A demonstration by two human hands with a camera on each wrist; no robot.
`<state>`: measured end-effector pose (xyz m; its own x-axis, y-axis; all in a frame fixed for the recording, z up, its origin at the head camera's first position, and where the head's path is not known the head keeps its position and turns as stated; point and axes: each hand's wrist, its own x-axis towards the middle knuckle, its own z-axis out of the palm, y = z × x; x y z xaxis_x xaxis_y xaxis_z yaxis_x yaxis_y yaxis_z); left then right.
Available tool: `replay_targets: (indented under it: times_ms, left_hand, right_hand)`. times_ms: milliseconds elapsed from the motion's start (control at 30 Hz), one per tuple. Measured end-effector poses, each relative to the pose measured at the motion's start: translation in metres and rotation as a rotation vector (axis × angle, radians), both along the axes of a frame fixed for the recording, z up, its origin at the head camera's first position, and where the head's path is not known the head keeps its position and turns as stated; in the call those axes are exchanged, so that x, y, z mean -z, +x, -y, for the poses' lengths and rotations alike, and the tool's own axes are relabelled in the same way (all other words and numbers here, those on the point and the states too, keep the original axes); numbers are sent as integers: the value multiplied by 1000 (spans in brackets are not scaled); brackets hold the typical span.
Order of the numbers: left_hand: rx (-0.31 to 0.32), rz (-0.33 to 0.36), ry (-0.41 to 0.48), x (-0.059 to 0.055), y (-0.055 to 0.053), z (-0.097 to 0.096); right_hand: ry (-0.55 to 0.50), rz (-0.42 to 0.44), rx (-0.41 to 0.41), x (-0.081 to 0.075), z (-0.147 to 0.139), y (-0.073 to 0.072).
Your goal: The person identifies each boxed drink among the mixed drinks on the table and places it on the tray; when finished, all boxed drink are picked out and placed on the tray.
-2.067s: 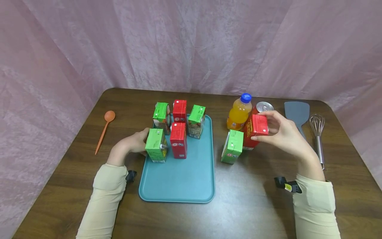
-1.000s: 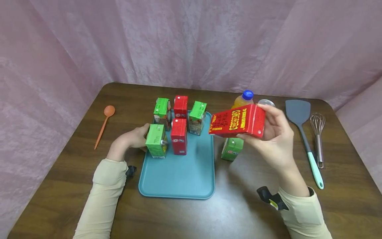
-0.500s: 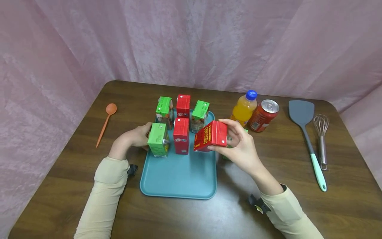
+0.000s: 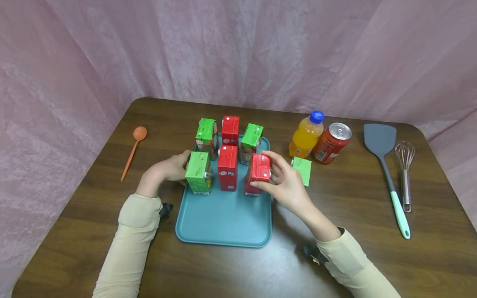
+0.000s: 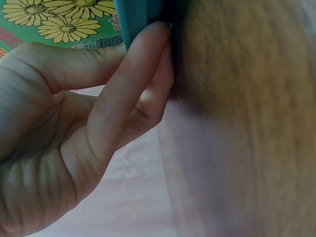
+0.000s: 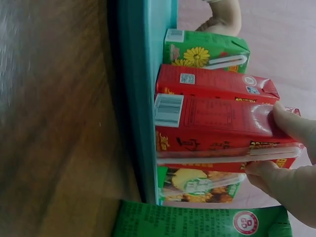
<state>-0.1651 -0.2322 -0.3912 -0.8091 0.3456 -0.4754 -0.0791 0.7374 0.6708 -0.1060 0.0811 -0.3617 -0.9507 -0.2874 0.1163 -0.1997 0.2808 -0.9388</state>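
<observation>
In the head view my right hand [image 4: 285, 182] grips the top of a red drink carton [image 4: 251, 186], which stands upright on the right side of the blue tray [image 4: 223, 225]. The right wrist view shows its straw side and barcode [image 6: 168, 110], with the base at the tray. My left hand [image 4: 169, 167] is at the tray's left edge; in the left wrist view its thumb and fingers pinch the tray rim [image 5: 132, 22], beside a green carton with yellow flowers [image 4: 198, 173]. Another red carton [image 4: 227, 167] stands between the two. Behind them are a green carton [image 4: 206, 136], a red carton [image 4: 230, 130] and a green carton [image 4: 251, 145].
Right of the tray stands a green carton [image 4: 302, 169], partly hidden by my right hand. Behind it are an orange drink bottle [image 4: 305, 138] and a red can [image 4: 331, 145]. A spatula [image 4: 387, 174] and whisk [image 4: 405, 174] lie at right, an orange spoon [image 4: 133, 151] at left.
My right hand has lifted the red carton from beside the bottle, carried it left while tilted, and brought it upright onto the tray. The left hand has stayed at the tray's edge.
</observation>
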Motion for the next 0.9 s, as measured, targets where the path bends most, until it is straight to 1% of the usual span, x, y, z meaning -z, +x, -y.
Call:
replay_targets:
  times_ms: [133,300,367,500,633,733,900]
  left_hand:
    - [1,0,-9,1,-1,0]
    - [-1,2,-22,1,0,0]
    - [-2,2,-17,1,0,0]
    - [-3,-2,-11,0,1,-1]
    - [1,-7,-19,-1,1,0]
    - [3,-9,-21,-1,2,0]
    - [2,-4,-20,-1,2,0]
  right_hand:
    - [60,-34,-15,-6,-3,0]
    - [43,-112,-38,-21,-15,1]
    - [61,-144,-40,-27,-23,1]
    - [203,-195,-32,-38,-45,0]
    - [371,-233,-73,-44,-68,-5]
    - [469,-219,-131,-46,-82,-8]
    - [597,-83,-222,-46,-99,-12]
